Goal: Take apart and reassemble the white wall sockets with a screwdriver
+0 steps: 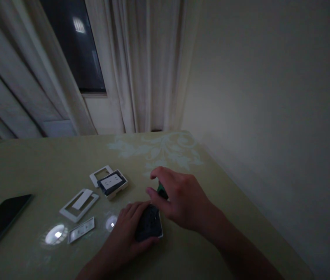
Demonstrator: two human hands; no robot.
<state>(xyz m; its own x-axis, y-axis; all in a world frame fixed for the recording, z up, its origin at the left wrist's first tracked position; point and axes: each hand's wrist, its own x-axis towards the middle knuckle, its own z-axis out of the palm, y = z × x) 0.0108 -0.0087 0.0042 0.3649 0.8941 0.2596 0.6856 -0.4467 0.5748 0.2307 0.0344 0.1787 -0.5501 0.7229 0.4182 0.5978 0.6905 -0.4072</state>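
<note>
My left hand (130, 229) is closed around the sides of a wall socket (148, 225) with a dark face and a white rim, holding it against the table. Just above its far right corner, my right hand (180, 196) grips a green-handled screwdriver (161, 191). Most of the screwdriver is hidden by the fingers, and where its tip sits is too dark to make out. Farther off to the left lies a second socket (112, 182) with a white slotted face, partly over a white frame (99, 174).
Left of the hands lie another white frame (70, 212) with a white strip (82, 199) across it, and a small pale rectangular plate (81, 230). A dark tablet-like slab (3, 217) is at the far left. A wall (269, 116) borders the table's right side; curtains (135, 70) hang behind.
</note>
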